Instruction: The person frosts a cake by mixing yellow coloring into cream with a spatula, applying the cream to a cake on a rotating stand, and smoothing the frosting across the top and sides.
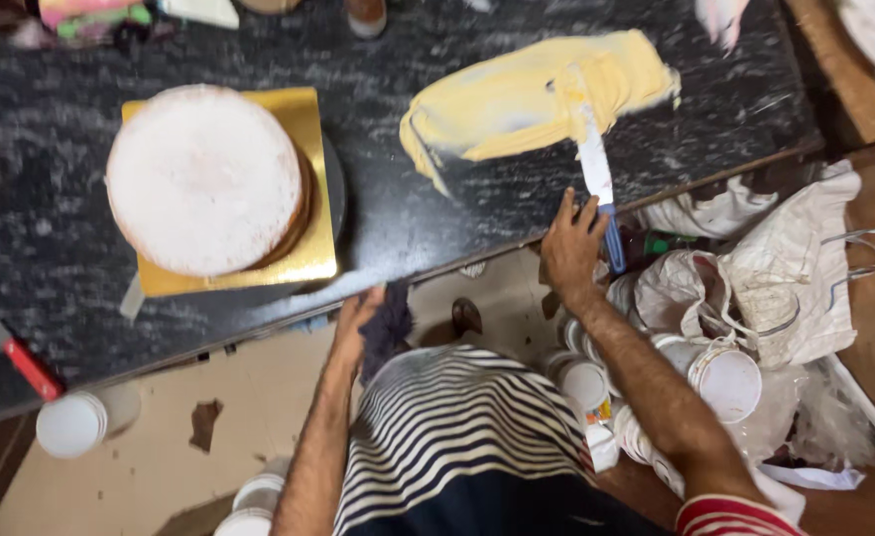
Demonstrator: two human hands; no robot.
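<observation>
A bare strip of the dark speckled stone worktop (388, 199) runs between the round white-dusted cake on its gold square board (204, 179) and the spread sheet of pale yellow paste (527, 94), open from the near edge to the far edge. Toward the left edge, a red-handled tool (21, 359) lies across the near corner. Past the right end, heaped white cloth bags (785, 258) and stacked white plastic tubs (725, 382) crowd the floor beside the worktop.

Striped shirt, bare forearms

Navy-and-white horizontal stripes across the torso; a red-and-white striped sleeve edge on the right arm; both hands uncovered, no gloves.
</observation>
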